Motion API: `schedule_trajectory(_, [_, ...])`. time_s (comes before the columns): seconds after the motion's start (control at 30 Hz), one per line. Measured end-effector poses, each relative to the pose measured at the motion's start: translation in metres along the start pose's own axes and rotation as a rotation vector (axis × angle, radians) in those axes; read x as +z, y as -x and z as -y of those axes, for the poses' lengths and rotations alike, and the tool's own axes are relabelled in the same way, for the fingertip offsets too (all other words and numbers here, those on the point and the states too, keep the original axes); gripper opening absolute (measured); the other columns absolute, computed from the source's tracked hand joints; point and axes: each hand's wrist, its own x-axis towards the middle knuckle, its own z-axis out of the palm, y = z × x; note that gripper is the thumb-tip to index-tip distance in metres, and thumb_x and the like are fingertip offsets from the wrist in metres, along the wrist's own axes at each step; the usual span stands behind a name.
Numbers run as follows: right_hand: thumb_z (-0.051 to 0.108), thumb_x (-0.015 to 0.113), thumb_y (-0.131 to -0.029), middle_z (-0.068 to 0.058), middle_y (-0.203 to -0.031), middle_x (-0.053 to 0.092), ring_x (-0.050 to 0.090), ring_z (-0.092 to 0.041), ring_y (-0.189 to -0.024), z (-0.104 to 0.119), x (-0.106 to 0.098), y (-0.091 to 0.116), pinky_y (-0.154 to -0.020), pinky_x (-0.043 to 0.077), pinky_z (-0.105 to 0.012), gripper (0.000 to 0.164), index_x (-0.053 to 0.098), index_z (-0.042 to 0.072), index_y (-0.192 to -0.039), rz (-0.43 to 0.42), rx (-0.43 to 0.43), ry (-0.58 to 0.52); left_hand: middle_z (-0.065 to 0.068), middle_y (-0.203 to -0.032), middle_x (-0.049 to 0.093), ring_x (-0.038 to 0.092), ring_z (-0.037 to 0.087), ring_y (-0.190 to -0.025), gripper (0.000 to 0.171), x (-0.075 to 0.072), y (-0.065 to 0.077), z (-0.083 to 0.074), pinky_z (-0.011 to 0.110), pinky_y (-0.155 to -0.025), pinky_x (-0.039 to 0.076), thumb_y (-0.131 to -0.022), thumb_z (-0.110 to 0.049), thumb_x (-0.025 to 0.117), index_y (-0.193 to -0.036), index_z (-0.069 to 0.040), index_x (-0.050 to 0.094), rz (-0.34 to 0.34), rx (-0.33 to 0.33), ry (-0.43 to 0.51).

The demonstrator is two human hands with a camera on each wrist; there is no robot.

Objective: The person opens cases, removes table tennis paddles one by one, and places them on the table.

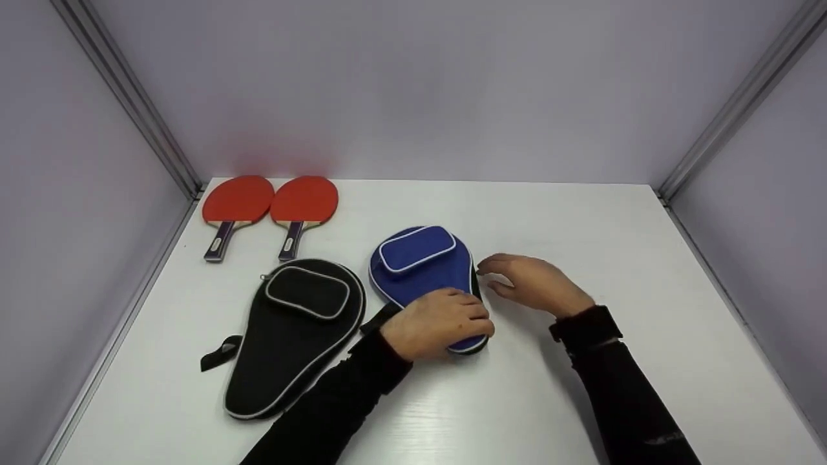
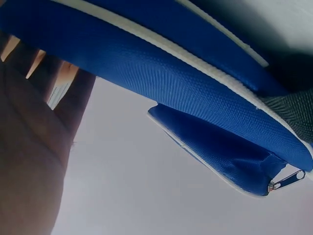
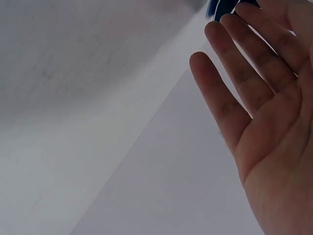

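Near the middle of the white table, a blue case lies with its wide end far and to the left and its narrow end near and to the right. White piping runs round its edge, and a white-edged pocket sits on the wide part. Across the narrow end rests the person's left hand, its fingers laid over the fabric rather than clamped round it. Just beside the case's right edge is the right hand, its fingers relaxed and slightly bent, thumb apart from them, nothing held; from where I stand I cannot tell whether the fingertips touch the case. Off the case's left side pokes a dark strap, and the left wrist view shows a metal zip pull.

To the left and nearer lies a larger black case, also piped in white, its wide end far and its narrow end near, with a short black strap out on its left. Over at the far left are two red paddles, side by side, their dark handles pointing near. Dark sleeves cover both forearms, and a pale wall stands behind the table's far edge.
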Motion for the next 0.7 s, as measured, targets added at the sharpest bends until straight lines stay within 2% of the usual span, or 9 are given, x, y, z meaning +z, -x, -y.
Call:
schedule_trajectory(0.27, [0.011, 0.071, -0.112, -0.012, -0.156, 0.079, 0.077, -0.035, -0.143, 0.003, 0.002, 0.001, -0.114, 0.067, -0.055, 0.034, 0.083, 0.007, -0.143, 0.014, -0.071, 0.05, -0.014, -0.146, 0.076, 0.069, 0.009, -0.146, 0.055, 0.002, 0.0, 0.002, 0.029, -0.129, 0.055, -0.092, -0.039, 0.096, -0.142, -0.032, 0.073, -0.098, 0.016, -0.072])
schedule_trajectory(0.4, [0.015, 0.071, -0.113, -0.01, -0.157, 0.078, 0.077, -0.034, -0.143, 0.005, 0.003, 0.0, -0.115, 0.067, -0.056, 0.032, 0.084, 0.009, -0.142, 0.027, -0.073, 0.062, -0.01, -0.146, 0.074, 0.069, 0.011, -0.145, 0.064, -0.002, 0.002, 0.004, 0.032, -0.132, 0.052, -0.09, -0.063, 0.094, -0.139, -0.028, 0.071, -0.12, 0.027, -0.065])
schedule_trajectory(0.5, [0.022, 0.072, -0.115, -0.008, -0.157, 0.078, 0.078, -0.034, -0.142, 0.008, 0.004, -0.001, -0.114, 0.068, -0.057, 0.032, 0.084, 0.011, -0.144, 0.036, -0.05, 0.074, -0.009, -0.144, 0.075, 0.068, 0.012, -0.143, 0.071, -0.007, 0.002, 0.006, 0.035, -0.134, 0.051, -0.093, -0.083, 0.081, -0.135, -0.027, 0.072, -0.121, 0.011, -0.052])
schedule_trajectory(0.6, [0.028, 0.073, -0.117, -0.006, -0.155, 0.08, 0.081, -0.033, -0.137, 0.011, 0.004, -0.001, -0.109, 0.07, -0.057, 0.034, 0.083, 0.014, -0.146, 0.033, -0.014, 0.085, -0.009, -0.142, 0.077, 0.069, 0.013, -0.143, 0.069, -0.014, 0.002, 0.009, 0.038, -0.137, 0.05, -0.101, -0.088, 0.067, -0.131, -0.027, 0.075, -0.142, -0.01, -0.053])
schedule_trajectory(0.7, [0.029, 0.074, -0.116, -0.004, -0.151, 0.082, 0.083, -0.033, -0.13, 0.013, 0.004, -0.002, -0.102, 0.072, -0.056, 0.034, 0.083, 0.016, -0.146, 0.021, 0.008, 0.103, -0.009, -0.14, 0.079, 0.07, 0.014, -0.142, 0.068, -0.022, 0.004, 0.014, 0.041, -0.138, 0.049, -0.106, -0.087, 0.06, -0.13, -0.026, 0.077, -0.16, -0.036, -0.059])
